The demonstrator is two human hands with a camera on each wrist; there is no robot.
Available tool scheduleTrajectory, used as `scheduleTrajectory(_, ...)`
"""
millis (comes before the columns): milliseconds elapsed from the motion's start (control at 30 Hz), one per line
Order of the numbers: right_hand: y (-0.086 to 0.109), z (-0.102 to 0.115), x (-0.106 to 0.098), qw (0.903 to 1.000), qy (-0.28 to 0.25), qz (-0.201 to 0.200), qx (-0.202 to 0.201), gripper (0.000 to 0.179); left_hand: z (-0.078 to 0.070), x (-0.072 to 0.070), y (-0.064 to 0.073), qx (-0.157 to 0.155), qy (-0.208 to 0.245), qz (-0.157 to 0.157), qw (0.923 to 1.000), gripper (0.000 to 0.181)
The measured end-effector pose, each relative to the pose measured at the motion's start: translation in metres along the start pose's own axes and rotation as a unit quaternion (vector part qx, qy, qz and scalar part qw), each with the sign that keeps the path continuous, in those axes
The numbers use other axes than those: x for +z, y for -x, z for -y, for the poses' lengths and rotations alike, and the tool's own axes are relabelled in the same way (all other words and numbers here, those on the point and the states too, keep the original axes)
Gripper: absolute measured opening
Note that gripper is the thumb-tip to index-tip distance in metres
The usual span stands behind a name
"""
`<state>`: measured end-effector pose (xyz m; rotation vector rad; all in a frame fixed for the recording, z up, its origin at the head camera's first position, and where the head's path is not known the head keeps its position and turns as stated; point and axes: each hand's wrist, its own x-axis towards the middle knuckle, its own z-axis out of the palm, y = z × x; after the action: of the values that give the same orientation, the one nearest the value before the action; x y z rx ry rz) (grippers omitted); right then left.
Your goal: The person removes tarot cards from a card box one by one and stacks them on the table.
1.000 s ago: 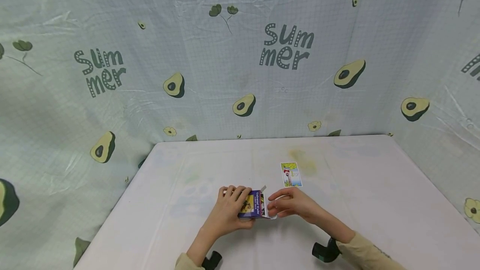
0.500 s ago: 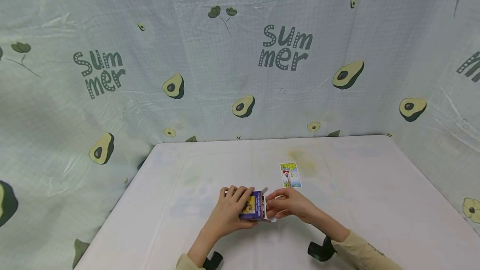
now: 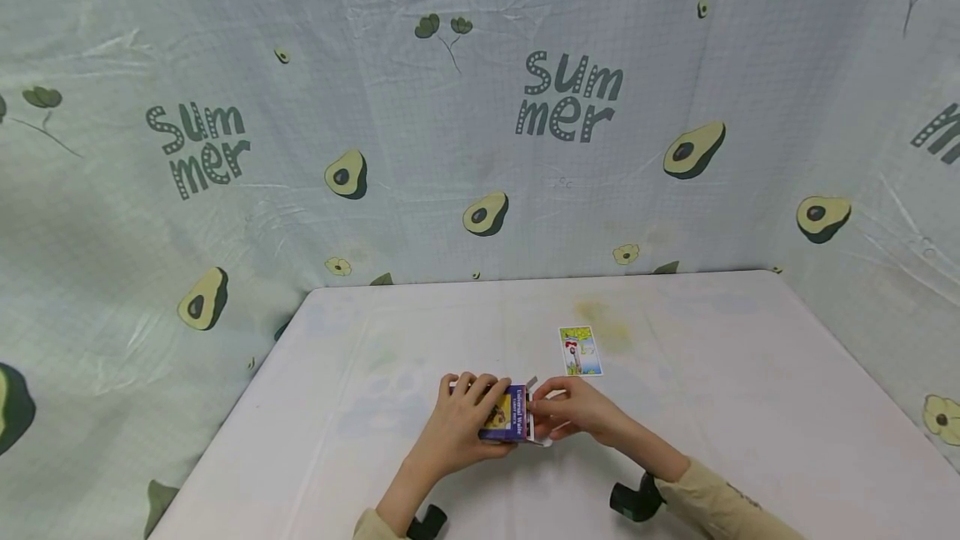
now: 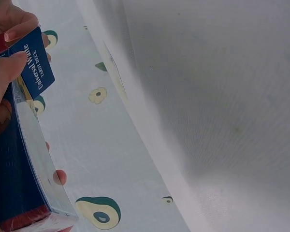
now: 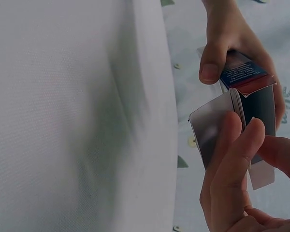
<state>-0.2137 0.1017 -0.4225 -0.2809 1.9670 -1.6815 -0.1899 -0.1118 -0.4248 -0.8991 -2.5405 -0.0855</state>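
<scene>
My left hand (image 3: 459, 427) grips a purple-blue tarot card box (image 3: 517, 413), fingers over the top and thumb along the near side. The box's printed lettering faces up near its opened end, which points right. My right hand (image 3: 577, 413) is at that opening, with its fingertips among the raised flaps. In the right wrist view a pale grey flap (image 5: 210, 123) stands out beside thin layered edges (image 5: 238, 104), and bent fingers (image 5: 237, 150) reach into the mouth of the box. Whether they pinch a card I cannot tell. In the left wrist view a blue lettered flap (image 4: 36, 65) shows.
A single illustrated card (image 3: 581, 351) lies face up on the white-covered table (image 3: 420, 332), beyond the right hand. Black wrist cameras (image 3: 637, 498) sit below both forearms. A cloth printed with avocados (image 3: 486, 213) hangs behind and beside the table.
My right hand has moved slightly left, its fingertips coming from beside the box right into its opened end. The left hand keeps its grip, and the card on the table stays put.
</scene>
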Motion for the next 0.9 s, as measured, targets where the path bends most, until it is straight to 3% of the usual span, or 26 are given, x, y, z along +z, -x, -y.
scheduleTrajectory(900, -0.0048, -0.0055, 0.0038, 0.9999, 0.011, -0.005, 0.007, 0.027, 0.0013, 0.003, 0.0014, 0.0, 0.017, -0.003, 0.9999, 0.078)
